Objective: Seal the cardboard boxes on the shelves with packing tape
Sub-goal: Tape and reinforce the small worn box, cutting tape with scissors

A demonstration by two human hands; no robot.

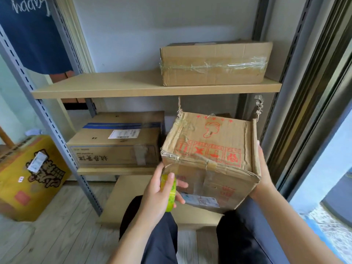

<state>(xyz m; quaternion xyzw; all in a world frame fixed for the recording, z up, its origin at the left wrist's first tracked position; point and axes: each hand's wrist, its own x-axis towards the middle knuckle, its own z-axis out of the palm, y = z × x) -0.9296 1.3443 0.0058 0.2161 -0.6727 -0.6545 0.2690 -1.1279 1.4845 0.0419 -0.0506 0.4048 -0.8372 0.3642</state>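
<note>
A worn cardboard box (pixel 211 149) with red printing sits tilted in front of me, over my knees. My right hand (pixel 263 174) holds its right side, fingers curled round the box's edge. My left hand (pixel 162 191) grips a roll of yellow-green packing tape (pixel 168 193) against the box's left front corner, where a clear strip runs up from the roll. A second box (pixel 215 62) wrapped with clear tape stands on the upper shelf (pixel 114 86). A third box (pixel 118 141) with a white label lies on the lower shelf.
A yellow printed carton (pixel 28 176) stands on the wood floor at left. Grey metal shelf posts (pixel 47 121) rise at left and right. A flat cardboard sheet (pixel 123 202) lies on the floor under the held box. A window frame (pixel 314 111) runs along the right.
</note>
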